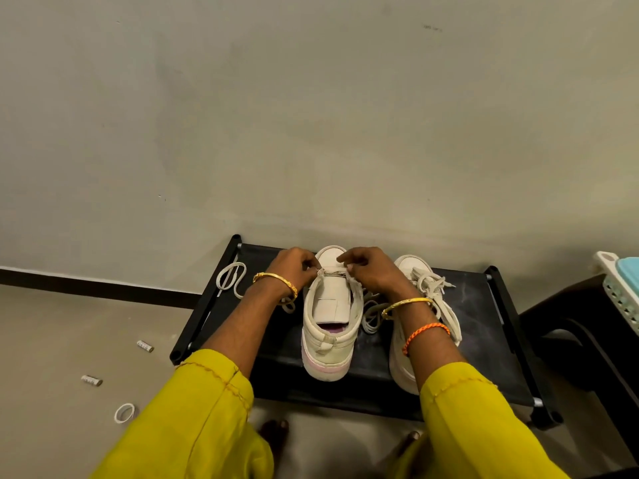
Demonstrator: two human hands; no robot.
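Right now both of your hands meet over the front of the shoe [328, 305], which stands on the black rack [484, 340] with its toe pointing away from you and its heel toward you. Your left hand [294, 266] has its fingers curled in, thumb and fingertips pinching the lace [332, 270] at the front eyelets on its own side. Your right hand [371, 271] does the same from the other side, forefinger reaching over the toe cap and the other fingers bent in around the lace. Between the two hands a short run of lace crosses the base of the tongue, though whether it is pulled tight I cannot tell. The tongue lies flat just below your knuckles, and the shoe gapes wide toward your wrists. Slack lengths of the lace trail onto the rack beneath each wrist. Just outside your right wrist stands a second shoe [428, 295], laced, also toe away from you, partly hidden by your forearm. Out past your left hand a loose lace [231, 280] lies looped at the rack's edge. Farther out on the floor, beyond your left elbow, lie two small cylinders [145, 346] and a white ring [124, 413]. Well off to the outside of your right hand sits a pale basket [619, 295].
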